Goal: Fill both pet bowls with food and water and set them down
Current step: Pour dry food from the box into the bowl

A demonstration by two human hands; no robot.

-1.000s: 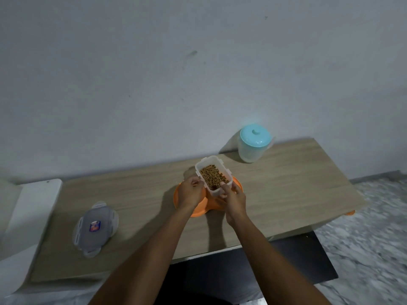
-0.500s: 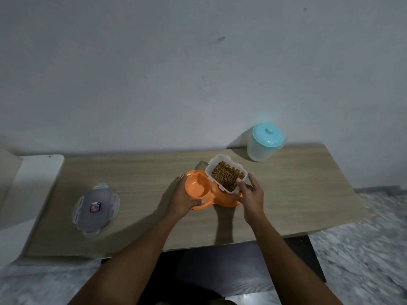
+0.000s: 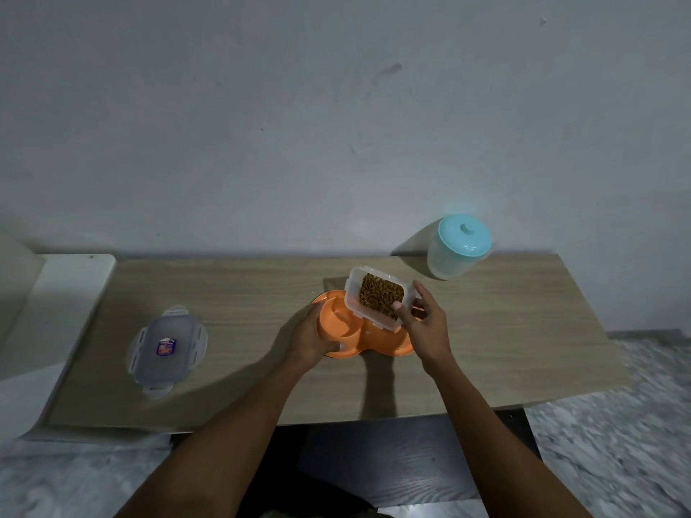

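Now, the left hand [image 3: 312,336] was curled round the left rim of the orange double bowl [image 3: 338,327], thumb hooked over its near edge, pinning it on the wooden table [image 3: 504,330]. The right hand [image 3: 426,325] gripped the clear food container [image 3: 377,297], thumb over the near rim and fingers spread along its right side. That container hung above the bowl's middle, tipped down towards the left well, with brown kibble [image 3: 381,295] heaped inside it. Out to the left, well apart from the bowl, the container's clip lid [image 3: 167,347] lay flat on the table. Back right by the wall stood a translucent water jug [image 3: 458,252] with its turquoise lid on. A white unit [image 3: 71,289] butted against the table's left end.
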